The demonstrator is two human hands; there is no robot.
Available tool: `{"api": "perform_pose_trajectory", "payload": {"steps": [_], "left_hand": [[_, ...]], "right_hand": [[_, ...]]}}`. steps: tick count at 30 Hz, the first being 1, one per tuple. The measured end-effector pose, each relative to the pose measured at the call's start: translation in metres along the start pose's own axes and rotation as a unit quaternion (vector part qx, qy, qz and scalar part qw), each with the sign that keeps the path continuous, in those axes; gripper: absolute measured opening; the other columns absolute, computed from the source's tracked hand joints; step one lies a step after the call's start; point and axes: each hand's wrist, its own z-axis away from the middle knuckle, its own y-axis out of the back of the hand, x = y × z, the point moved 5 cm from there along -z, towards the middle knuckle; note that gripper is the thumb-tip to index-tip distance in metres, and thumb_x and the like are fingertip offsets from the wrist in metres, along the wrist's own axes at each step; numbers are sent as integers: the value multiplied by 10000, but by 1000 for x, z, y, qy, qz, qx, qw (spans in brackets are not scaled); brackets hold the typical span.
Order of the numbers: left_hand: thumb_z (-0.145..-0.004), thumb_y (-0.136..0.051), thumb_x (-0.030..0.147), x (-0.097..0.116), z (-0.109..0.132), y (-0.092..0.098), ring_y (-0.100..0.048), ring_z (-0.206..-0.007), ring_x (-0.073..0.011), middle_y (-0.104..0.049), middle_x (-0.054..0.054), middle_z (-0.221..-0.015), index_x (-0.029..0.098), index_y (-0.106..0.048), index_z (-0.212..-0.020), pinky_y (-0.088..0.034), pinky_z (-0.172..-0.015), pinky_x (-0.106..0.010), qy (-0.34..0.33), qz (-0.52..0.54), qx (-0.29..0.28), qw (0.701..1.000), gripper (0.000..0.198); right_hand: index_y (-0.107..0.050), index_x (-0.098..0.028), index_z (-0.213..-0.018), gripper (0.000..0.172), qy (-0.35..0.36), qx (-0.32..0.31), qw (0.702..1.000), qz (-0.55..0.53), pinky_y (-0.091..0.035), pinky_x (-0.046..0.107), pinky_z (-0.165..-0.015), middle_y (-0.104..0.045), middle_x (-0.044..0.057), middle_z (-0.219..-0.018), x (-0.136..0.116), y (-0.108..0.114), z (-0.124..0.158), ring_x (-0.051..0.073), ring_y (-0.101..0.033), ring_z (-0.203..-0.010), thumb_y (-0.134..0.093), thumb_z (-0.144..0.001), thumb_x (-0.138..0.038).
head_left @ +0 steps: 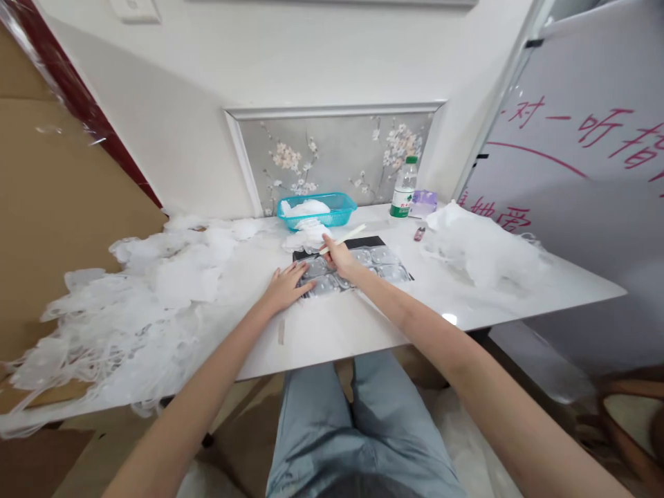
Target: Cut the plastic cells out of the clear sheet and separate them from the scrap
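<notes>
A clear moulded plastic sheet [393, 272] with rounded shapes lies on a black mat [369, 242] on the white table. My left hand [286, 285] rests on the sheet's left edge, palm down, fingers spread. Over the sheet's upper part, my right hand [338, 257] grips a pale, pen-like tool [353, 234] whose dark tip points down to the left. White cut pieces [306, 236] are stacked just beyond the sheet, in front of a blue basket [339, 211] that holds more white pieces.
A large heap of white plastic scraps [155, 290] covers the table's left side. White film [482, 245] lies to the right. At the back right stand a green-capped bottle [403, 190] and a purple packet [424, 203], with a small pink item [420, 234] nearer.
</notes>
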Motion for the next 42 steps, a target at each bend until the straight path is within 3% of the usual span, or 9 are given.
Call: {"api": "perform_pose_trajectory", "payload": {"steps": [8, 10, 13, 16, 19, 23, 29, 34, 42], "left_hand": [[-879, -326, 625, -23, -16, 6, -158, -1428, -263, -188, -44, -1549, 253, -209, -1475, -79, -1137, -534, -77, 0, -66, 995, 712], [-875, -335, 631, -28, -19, 6, -148, -1431, -261, -189, -59, -1548, 242, -198, -1479, -92, -1143, -518, -92, 7, -72, 993, 732], [-884, -346, 605, -32, -20, 4, -169, -1427, -263, -201, -76, -1543, 248, -178, -1485, -101, -1146, -521, -96, 3, -62, 993, 719], [-883, -376, 580, -31, -19, 3, -220, -1413, -262, -241, -70, -1531, 273, -191, -1481, -159, -1137, -523, -102, 4, -43, 994, 697], [-861, -438, 566, -31, -19, 5, -304, -1376, -283, -351, -78, -1487, 262, -383, -1402, -216, -1114, -533, -114, 1, 6, 993, 623], [-842, -516, 493, -30, -17, 13, -485, -1238, -279, -580, -76, -1294, 254, -608, -1120, -306, -1059, -513, -141, -7, 102, 985, 378], [-835, -594, 274, -17, -7, 28, -611, -1015, -207, -686, -44, -1028, 209, -613, -983, -336, -1000, -416, -202, -2, 204, 958, 163], [-858, -567, 194, -11, -7, 26, -613, -861, -143, -667, -11, -888, 197, -624, -857, -390, -899, -331, -232, 52, 162, 958, 57], [-873, -556, 241, -13, -4, 22, -563, -855, -162, -617, -50, -929, 183, -644, -928, -428, -793, -309, -213, 52, 150, 964, 119]], "right_hand": [[-445, -194, -625, 345, 88, -137, 985, 52, -244, 182, -409, -424, -99, -425, -39, -20, -20, 51, -352, -406, -733, -682, -377], [-454, -199, -658, 343, 124, -209, 965, 100, -273, 182, -410, -451, -96, -424, -36, -22, -23, 62, -388, -406, -721, -694, -410], [-454, -199, -669, 370, 79, -272, 954, 101, -319, 190, -407, -497, -75, -448, -11, -16, -26, 76, -442, -411, -719, -689, -457], [-437, -205, -657, 393, 21, -248, 966, 73, -329, 193, -391, -494, -73, -442, 10, -6, -27, 79, -448, -392, -722, -687, -473], [-410, -208, -626, 396, 7, -199, 977, 76, -298, 187, -366, -449, -78, -413, 15, 3, -26, 73, -421, -362, -662, -747, -489], [-444, -196, -670, 318, 32, -253, 959, 127, -322, 179, -402, -507, -57, -473, 10, 0, -21, 72, -448, -407, -630, -796, -421], [-482, -164, -670, 291, 106, -294, 932, 186, -282, 169, -434, -482, -54, -533, 7, -1, -15, 50, -390, -468, -649, -795, -368], [-527, -160, -735, 246, 109, -300, 926, 200, -293, 165, -458, -500, -60, -564, 10, 1, -12, 48, -411, -492, -683, -776, -345], [-522, -153, -684, 286, 57, -301, 929, 207, -270, 176, -437, -481, -57, -549, 10, 0, -11, 51, -392, -480, -682, -772, -373]]}}
